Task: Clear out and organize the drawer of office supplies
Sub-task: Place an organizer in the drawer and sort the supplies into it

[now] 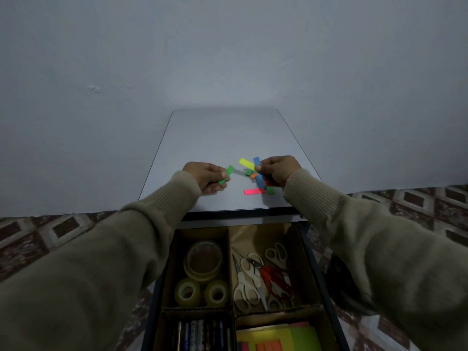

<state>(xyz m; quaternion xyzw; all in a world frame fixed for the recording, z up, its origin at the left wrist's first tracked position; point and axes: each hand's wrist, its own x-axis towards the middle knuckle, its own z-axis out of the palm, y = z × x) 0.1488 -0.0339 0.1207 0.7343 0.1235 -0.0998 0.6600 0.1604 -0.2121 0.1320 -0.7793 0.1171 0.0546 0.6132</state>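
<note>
White tabletop [222, 138]: left hand [206, 177] grip pinches green sticky flag [226, 175]; right hand [277, 171] grip clamped on blue sticky flag [258, 173].

cabinet top [222, 138] mid-frame, sticky flags [255, 177] on its lower right. open drawer [314, 264] below it: tape rolls [202, 272] upper-left compartment, scissors [255, 274] upper-right, pens [200, 335] lower-left, paper pads [276, 338] lower-right.

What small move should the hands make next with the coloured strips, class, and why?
Probably bring the green strip in the left hand across to the blue strip held by the right hand, stacking them, since other strips lie loose on the white tabletop.
</note>
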